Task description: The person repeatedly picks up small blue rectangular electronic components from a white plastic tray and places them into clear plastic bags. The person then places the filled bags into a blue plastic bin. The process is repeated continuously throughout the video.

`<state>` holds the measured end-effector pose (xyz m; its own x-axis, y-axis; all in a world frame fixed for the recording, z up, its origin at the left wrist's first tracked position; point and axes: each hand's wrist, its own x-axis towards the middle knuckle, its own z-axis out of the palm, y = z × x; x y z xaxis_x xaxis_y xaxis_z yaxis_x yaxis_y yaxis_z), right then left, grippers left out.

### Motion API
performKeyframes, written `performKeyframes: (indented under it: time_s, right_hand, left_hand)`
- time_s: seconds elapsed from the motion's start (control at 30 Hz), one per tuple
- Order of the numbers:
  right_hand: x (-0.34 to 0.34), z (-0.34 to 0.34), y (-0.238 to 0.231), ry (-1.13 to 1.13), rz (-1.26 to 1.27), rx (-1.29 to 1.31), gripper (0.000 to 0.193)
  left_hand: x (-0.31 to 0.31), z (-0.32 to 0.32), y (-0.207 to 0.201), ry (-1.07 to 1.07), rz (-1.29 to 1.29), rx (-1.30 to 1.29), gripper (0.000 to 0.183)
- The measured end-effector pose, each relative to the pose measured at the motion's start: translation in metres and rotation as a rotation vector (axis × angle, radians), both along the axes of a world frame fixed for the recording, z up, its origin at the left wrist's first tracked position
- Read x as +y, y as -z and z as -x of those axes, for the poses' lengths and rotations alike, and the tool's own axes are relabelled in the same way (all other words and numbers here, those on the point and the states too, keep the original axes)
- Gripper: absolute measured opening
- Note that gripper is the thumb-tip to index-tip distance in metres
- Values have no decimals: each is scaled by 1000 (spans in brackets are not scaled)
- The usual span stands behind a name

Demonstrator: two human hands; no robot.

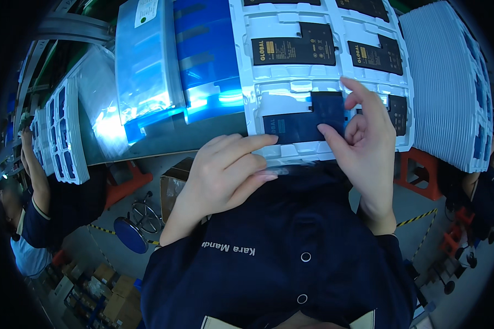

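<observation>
A white plastic tray (249,104) lies before me with flat, black, notched phone batteries in its pockets. In its near left pocket, one battery (299,127) looks bluish and smooth, as though a blue film covers it. The index fingertip of my left hand (222,170) rests at this battery's left end; the other fingers are curled toward the thumb, next to a clear, shiny strip (282,171). My right hand (367,131) is at the battery's right end, its thumb touching the surface and its index finger raised apart. Part of the neighbouring battery (399,115) is hidden behind that hand.
Blue film sheets (208,60) and a clear plastic sleeve (143,66) lie left of the tray. A tall stack of white trays (447,82) stands at right; more trays (66,131) stand far left, near another person's arm (36,175). A stool (131,236) is behind.
</observation>
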<state>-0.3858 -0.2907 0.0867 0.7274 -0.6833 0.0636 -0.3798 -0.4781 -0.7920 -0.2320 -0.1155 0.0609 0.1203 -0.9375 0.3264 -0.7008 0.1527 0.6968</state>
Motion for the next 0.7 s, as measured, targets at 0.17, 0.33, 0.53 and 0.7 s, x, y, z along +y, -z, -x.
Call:
performKeyframes:
  time_s: [0.17, 0.33, 0.53, 0.7]
  right_hand:
    - [-9, 20, -5, -198, -153, -221, 60]
    - [-22, 43, 0, -687, -412, -342, 44]
    - [-23, 60, 8, -426, 13, -462, 21]
    - [-11, 58, 2, -102, -654, -756, 30]
  left_hand:
    - [-1, -2, -16, 80, 46, 374, 16]
    - [-18, 15, -16, 153, 90, 900, 30]
    - [-48, 25, -31, 150, -299, 1232, 60]
    - [-67, 40, -28, -25, -161, 808, 45]
